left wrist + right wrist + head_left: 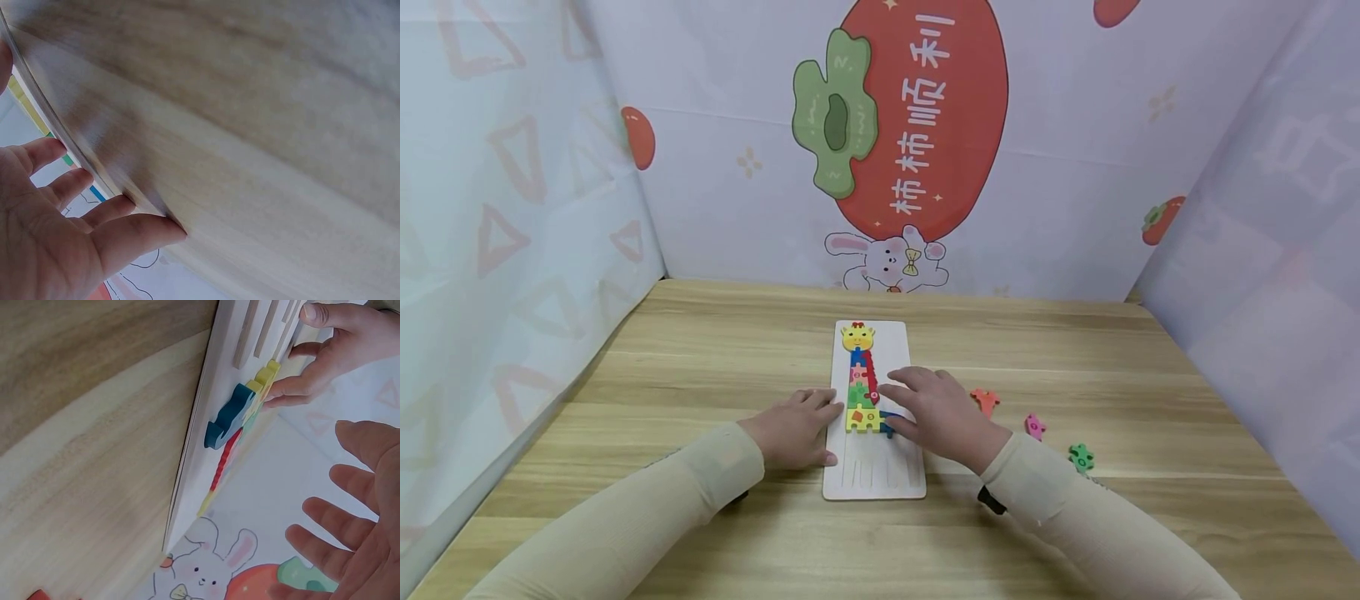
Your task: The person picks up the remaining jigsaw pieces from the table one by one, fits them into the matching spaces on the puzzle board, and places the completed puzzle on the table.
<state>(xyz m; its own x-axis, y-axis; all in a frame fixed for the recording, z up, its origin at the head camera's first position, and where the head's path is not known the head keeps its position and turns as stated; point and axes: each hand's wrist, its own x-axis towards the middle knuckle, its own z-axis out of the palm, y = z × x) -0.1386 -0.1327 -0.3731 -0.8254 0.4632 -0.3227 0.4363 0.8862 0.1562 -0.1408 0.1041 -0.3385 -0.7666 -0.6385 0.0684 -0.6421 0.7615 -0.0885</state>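
A white giraffe puzzle board (pixel 887 475) lies upright in front of me. Set in it are a yellow giraffe head (pixel 857 337), a red mane piece (pixel 871 375), small neck pieces including a green one (pixel 859 396), and a yellow body piece (pixel 862 420). Joined to the body's right side is a dark blue piece (pixel 230 415). My left hand (pixel 793 429) rests against the board's left edge, fingers spread. Over the right edge, beside the blue piece, hovers my right hand (pixel 943 417); its loosely bent fingers (pixel 337 519) hold nothing.
To the right of the board, loose puzzle pieces lie on the wooden table (pixel 737 533): an orange one (pixel 986 402), a pink one (pixel 1035 427) and a green one (pixel 1081 457). Printed cloth (pixel 722 192) walls the table's back and sides.
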